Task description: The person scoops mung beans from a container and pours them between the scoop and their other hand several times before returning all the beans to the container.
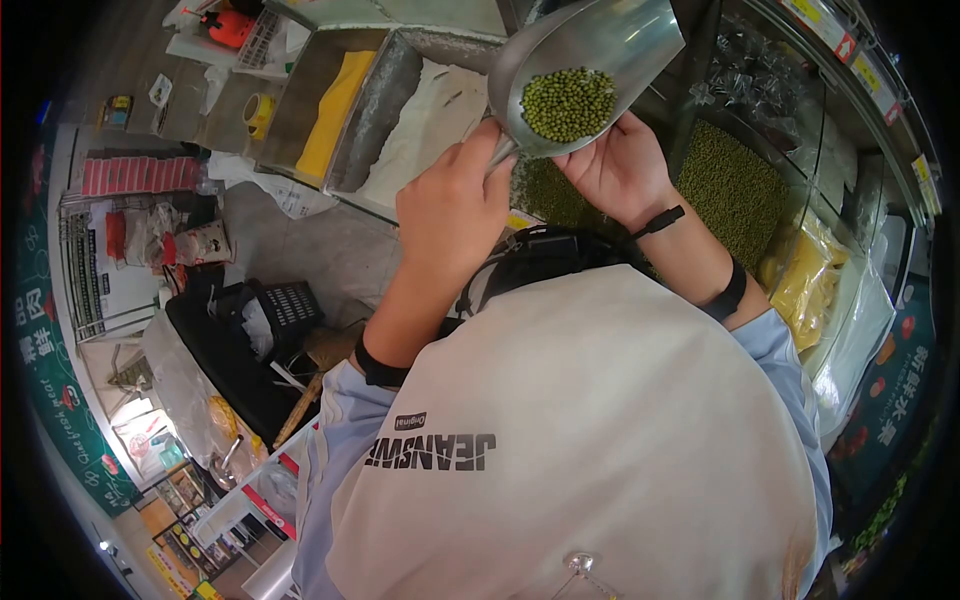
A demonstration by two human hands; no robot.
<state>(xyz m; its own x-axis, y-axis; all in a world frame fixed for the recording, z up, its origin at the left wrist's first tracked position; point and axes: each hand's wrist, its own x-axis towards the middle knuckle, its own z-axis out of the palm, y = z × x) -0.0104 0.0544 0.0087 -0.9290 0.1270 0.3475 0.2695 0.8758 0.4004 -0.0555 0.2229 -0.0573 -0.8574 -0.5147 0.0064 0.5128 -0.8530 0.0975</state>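
My left hand (455, 205) is closed round the handle of a metal scoop (640, 50), with the thumb along its top. Green beans (568, 105) lie in a heap in the bowl of the scoop, which hangs over the bins. Against the scoop's lower right edge is my right hand (622, 172), palm up, its fingers partly hidden behind the metal. Below the scoop, between my hands, more green beans (555, 190) show in a bin.
A bin of white powder (425, 125) and one with a yellow sheet (338, 115) stand left of the scoop. More green beans (730, 185) fill a bin at the right, near bagged yellow goods (805, 285). A black basket (288, 315) is at the lower left.
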